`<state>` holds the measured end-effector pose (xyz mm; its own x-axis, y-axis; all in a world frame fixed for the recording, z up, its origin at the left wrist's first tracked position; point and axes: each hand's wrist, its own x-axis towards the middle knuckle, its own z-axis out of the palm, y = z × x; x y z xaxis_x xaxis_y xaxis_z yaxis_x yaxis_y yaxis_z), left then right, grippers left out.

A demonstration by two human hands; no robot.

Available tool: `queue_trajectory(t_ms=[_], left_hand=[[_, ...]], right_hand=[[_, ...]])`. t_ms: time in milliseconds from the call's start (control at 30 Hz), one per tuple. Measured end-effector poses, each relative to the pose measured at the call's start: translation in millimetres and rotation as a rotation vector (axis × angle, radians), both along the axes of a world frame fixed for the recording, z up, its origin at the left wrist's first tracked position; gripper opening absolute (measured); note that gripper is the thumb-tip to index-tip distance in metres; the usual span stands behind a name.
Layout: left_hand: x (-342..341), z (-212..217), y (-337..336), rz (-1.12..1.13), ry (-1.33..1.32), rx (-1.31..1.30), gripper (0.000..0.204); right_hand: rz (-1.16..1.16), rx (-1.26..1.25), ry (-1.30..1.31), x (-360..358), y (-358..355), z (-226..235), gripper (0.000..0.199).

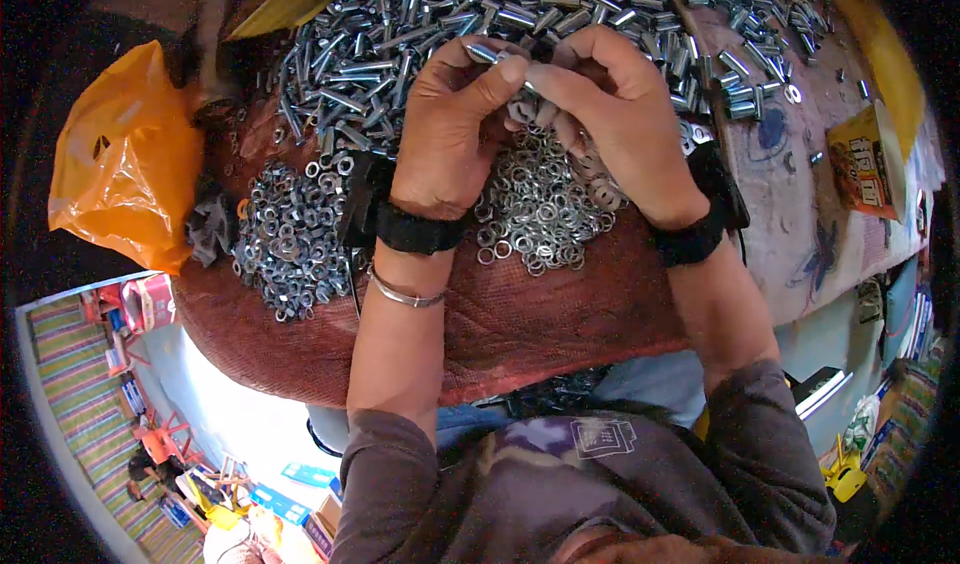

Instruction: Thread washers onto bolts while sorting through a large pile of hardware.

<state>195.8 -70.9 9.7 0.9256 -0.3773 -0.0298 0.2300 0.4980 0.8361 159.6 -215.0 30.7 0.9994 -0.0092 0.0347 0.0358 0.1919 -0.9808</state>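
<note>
Above the table my left hand (455, 114) pinches a threaded metal bolt (482, 53) between thumb and fingers, its thread sticking out to the upper left. My right hand (610, 99) meets it at the bolt's other end, thumb and forefinger pressed together. Metal washers (522, 113) show by the curled lower fingers of my right hand; how they are gripped is partly hidden. Directly below the hands lies a heap of spring washers (540, 204). Left of my left wrist is a pile of nuts (290, 224). Beyond both hands spreads a mass of metal sleeves and bolts (400, 24).
The table has a dark red cloth (600, 314) and a pale patterned sheet (790, 234) at right. An orange plastic bag (125, 164) stands at the left edge, a paper tub (868, 159) at the right. Flat washers (692, 136) lie beside my right wrist.
</note>
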Motion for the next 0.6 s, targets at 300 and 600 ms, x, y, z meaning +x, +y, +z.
queue_trajectory(t_ms=[300, 600], left_hand=[[0, 0, -1, -0.005, 0.006, 0.075, 0.015], [3, -3, 3, 0.005, 0.072, -0.053, 0.016]], right_hand=[[-0.069, -0.138, -0.087, 7, -3, -7, 0.024], [-0.262, -0.162, -0.109, 3, -9, -7, 0.018]])
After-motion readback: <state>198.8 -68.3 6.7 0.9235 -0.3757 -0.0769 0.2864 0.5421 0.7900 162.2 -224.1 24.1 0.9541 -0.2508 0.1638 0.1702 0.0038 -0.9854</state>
